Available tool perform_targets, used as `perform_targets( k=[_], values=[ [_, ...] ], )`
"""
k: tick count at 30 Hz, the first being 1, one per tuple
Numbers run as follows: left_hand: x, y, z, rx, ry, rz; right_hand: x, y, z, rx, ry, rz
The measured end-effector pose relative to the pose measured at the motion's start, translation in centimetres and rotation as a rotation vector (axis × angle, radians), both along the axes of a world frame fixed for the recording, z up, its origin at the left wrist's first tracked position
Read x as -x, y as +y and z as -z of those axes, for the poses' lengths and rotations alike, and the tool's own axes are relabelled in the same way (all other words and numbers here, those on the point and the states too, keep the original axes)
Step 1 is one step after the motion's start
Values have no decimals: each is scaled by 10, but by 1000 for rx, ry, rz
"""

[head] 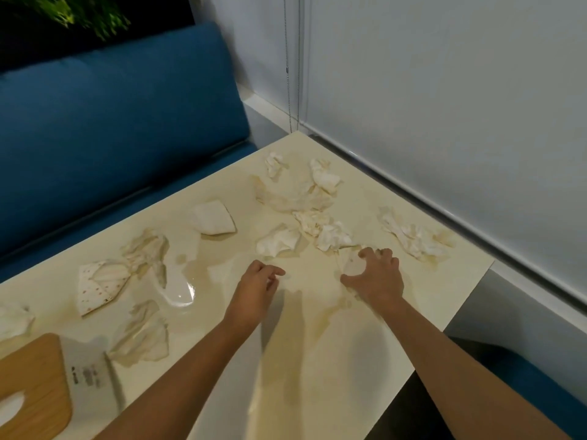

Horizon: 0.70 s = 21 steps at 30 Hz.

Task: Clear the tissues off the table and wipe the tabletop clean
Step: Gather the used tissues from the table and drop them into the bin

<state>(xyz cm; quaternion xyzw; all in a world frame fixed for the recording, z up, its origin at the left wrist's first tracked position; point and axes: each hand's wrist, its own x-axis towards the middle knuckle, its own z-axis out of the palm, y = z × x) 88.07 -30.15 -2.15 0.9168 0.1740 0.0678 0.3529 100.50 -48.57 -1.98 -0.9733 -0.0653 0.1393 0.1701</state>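
Crumpled tissue right of the spill on the bench, right hand fingers curled round it, left hand loose, empty, nearer the spill: best ball it tight, then sweep the wads beyond the spill into one pile.
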Motion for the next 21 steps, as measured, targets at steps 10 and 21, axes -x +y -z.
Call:
perform_targets(
  k=[10,21],
  values=[
    [-76,23,-12,-56,-23,-168,-11,-13,-14,-64,118,-11],
    [-100,26,21,-145,147,-314,-36,-27,-38,-410,162,32]
  ],
)
